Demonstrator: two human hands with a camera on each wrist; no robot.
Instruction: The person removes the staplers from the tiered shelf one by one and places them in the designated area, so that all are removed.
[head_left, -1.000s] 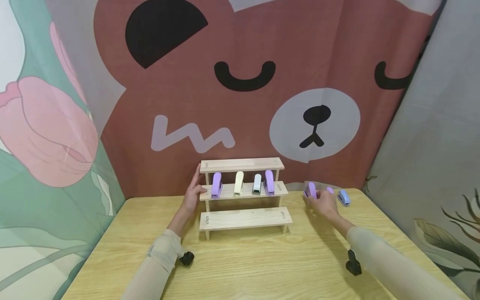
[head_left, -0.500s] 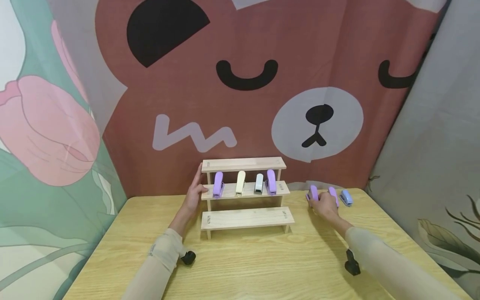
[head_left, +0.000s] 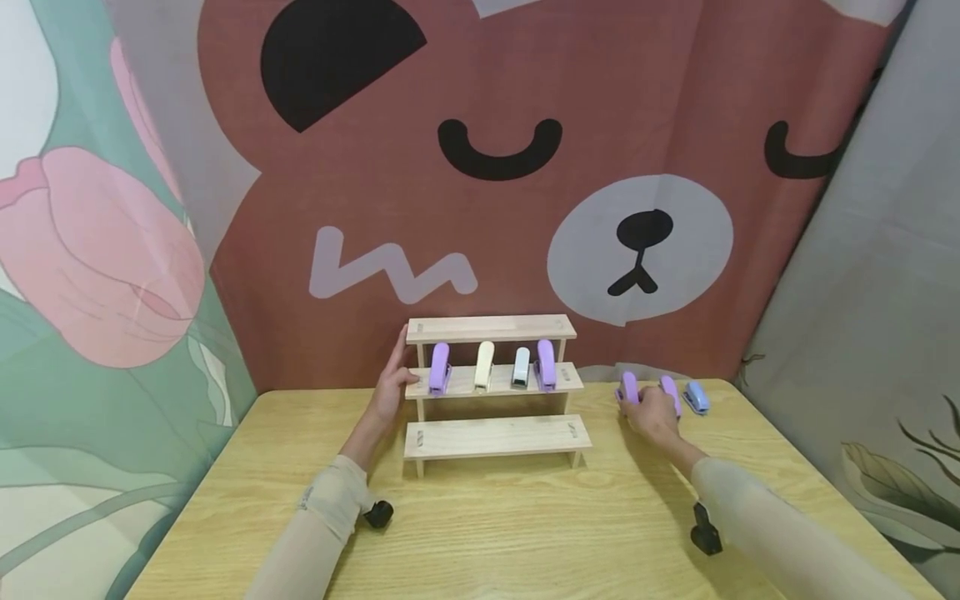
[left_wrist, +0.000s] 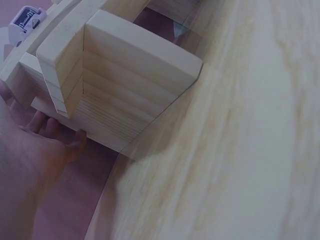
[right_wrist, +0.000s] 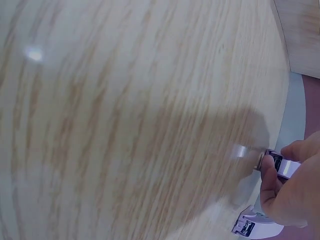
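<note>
The right hand (head_left: 654, 414) is positioned at the right rear of the table (head_left: 487, 517). Its thumb and a finger pinch the first purple stapler (head_left: 629, 385); the right wrist view shows one digit on each side of the body. This unit is located near the rear edge, right of the three-tier wooden rack (head_left: 491, 436) and apart from it. Long axis: front to rear relative to the person. The end with the dark insert faces the person; the opposite end points toward the printed backdrop (head_left: 480, 250). The hand hides the lower portion in the head view.

The second purple stapler (head_left: 670, 390) is just right of the first, its near end angled slightly right. The blue stapler (head_left: 697, 397) is beside it, angled likewise.

The left hand (head_left: 388, 395) is placed at the left end of the rack. Its fingers are extended upward along that end; the thumb rests on the middle tier (head_left: 461, 382).

Middle tier, left to right: left purple stapler (head_left: 440, 364), cream stapler (head_left: 485, 363), pale blue stapler (head_left: 521, 365), right purple stapler (head_left: 546, 362). All four long axes run front to rear; the last two units sit close together.
</note>
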